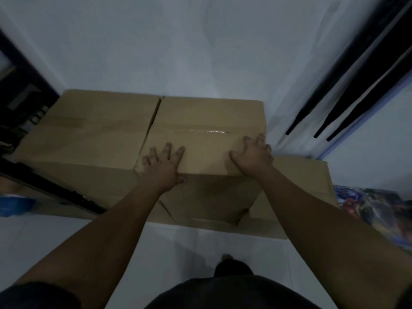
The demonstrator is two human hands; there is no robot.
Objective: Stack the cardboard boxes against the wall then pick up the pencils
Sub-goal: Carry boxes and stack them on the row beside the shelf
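Two brown cardboard boxes stand side by side against the white wall (200, 45). The right top box (207, 121) is taped along its lid and sits on a lower box (298, 188) that sticks out to the right. The left box (93, 130) touches it. My left hand (163, 166) lies flat on the right box's near top edge, fingers spread, thumb over the front face. My right hand (253, 156) presses on the near right corner of the same lid, fingers bent over the edge. No pencils are visible.
A dark shelf frame (26, 112) stands at the left, with a blue object (13, 206) below it. Dark poles (347, 90) lean at the right wall. A colourful printed mat (374, 210) lies at the right. White tiled floor (200, 246) is underfoot.
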